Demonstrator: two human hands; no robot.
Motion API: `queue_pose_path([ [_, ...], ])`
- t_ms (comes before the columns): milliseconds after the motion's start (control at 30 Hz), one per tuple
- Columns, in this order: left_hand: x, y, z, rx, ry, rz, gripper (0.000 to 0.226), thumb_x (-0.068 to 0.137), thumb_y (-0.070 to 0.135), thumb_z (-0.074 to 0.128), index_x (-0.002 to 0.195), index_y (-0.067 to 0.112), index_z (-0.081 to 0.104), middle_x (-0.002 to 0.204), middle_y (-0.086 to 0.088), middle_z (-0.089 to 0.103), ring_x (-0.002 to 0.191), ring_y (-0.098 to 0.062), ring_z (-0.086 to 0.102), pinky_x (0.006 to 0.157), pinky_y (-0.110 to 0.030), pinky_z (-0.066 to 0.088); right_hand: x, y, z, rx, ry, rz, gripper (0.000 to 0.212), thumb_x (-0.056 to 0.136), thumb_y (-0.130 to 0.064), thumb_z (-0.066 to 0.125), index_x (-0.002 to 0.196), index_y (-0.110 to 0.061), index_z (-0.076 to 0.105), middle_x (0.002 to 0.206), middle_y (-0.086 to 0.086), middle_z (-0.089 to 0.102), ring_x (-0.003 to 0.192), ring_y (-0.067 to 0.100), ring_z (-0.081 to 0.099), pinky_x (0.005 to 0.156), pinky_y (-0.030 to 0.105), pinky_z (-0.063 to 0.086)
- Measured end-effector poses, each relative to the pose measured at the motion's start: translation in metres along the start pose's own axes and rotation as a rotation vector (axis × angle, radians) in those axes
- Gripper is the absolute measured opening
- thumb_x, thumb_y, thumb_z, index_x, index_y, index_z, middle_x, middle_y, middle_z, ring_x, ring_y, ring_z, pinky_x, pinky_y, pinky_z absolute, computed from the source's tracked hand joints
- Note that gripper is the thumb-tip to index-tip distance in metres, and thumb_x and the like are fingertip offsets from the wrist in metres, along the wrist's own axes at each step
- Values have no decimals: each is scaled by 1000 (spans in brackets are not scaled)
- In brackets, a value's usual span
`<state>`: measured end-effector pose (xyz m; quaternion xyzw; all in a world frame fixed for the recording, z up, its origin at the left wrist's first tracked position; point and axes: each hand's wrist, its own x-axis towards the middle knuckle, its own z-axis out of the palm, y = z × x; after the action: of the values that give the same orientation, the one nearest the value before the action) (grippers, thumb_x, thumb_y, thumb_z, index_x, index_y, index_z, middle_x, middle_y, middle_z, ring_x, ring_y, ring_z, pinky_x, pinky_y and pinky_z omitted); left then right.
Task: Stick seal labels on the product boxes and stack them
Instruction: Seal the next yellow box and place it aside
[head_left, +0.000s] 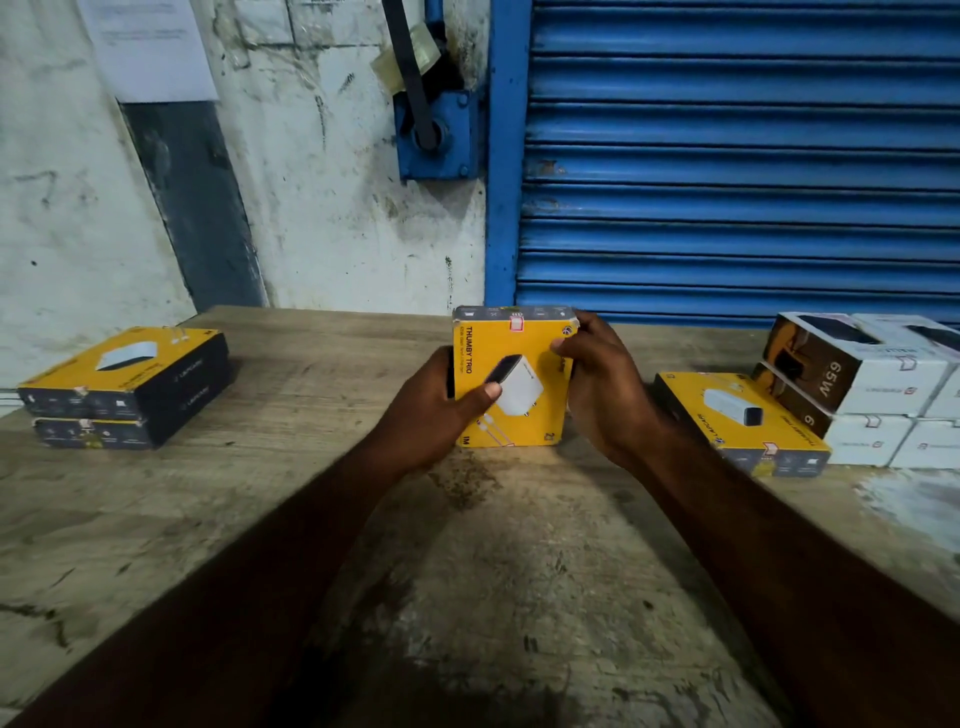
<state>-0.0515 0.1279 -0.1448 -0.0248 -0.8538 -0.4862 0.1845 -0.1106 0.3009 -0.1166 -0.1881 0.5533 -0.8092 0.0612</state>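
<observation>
A yellow product box (524, 343) with a charger picture stands tilted up at the middle of the wooden table (493, 571). My left hand (441, 410) grips its left edge, thumb across the front. My right hand (605, 384) holds its right side, thumb and fingers pinching the top right corner. A small red and white seal label (517, 324) sits over the box's top edge. At the left, two yellow and black boxes (124, 384) lie stacked.
Another yellow box (737, 421) lies flat at the right, with a label on its near edge. Beside it stand stacked white boxes (872, 395) marked 65W. A blue roller shutter (727, 156) and a stained white wall (311, 182) rise behind the table.
</observation>
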Motion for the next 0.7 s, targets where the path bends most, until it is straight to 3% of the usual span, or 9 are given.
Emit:
queue_pose_path([
  [100,2,-4,-1,-24,20,-46,49,89,48,66,131,25,56,122,9,68,108,-9,67,98,-48,53,2,8,-5,-150,21,16,38,87,12,49,119,-8,52,110,10,67,108,29,64,92,45,54],
  [233,4,-3,-5,-91,51,-91,47,86,51,65,125,24,61,117,6,71,103,-13,70,96,-49,55,3,16,-8,-376,0,43,53,87,19,55,131,-10,47,125,12,65,111,25,65,94,44,55],
  [333,6,-3,-8,-156,57,-127,47,81,54,62,119,26,65,114,3,73,101,-18,72,94,-51,55,3,19,-12,-393,-45,61,58,87,16,63,136,-8,46,125,10,66,107,22,68,90,44,58],
  [467,9,-2,-9,-328,86,-186,16,99,35,61,109,24,69,108,-5,76,93,-21,75,89,-45,59,3,22,-13,-355,-82,93,57,87,6,71,138,-5,47,123,13,69,108,29,70,92,47,58],
  [567,9,2,-12,-484,103,-301,27,102,31,55,116,12,68,102,-8,77,88,-21,76,75,-35,61,3,24,-10,-312,-70,128,52,90,-5,72,136,-5,49,119,13,71,104,31,72,91,50,58],
  [700,9,8,-16,-615,51,-442,26,103,31,53,108,10,68,93,-6,79,83,-19,76,82,-38,60,5,26,-9,-278,-61,164,51,88,-19,76,132,-7,55,115,11,75,105,32,72,95,54,56],
])
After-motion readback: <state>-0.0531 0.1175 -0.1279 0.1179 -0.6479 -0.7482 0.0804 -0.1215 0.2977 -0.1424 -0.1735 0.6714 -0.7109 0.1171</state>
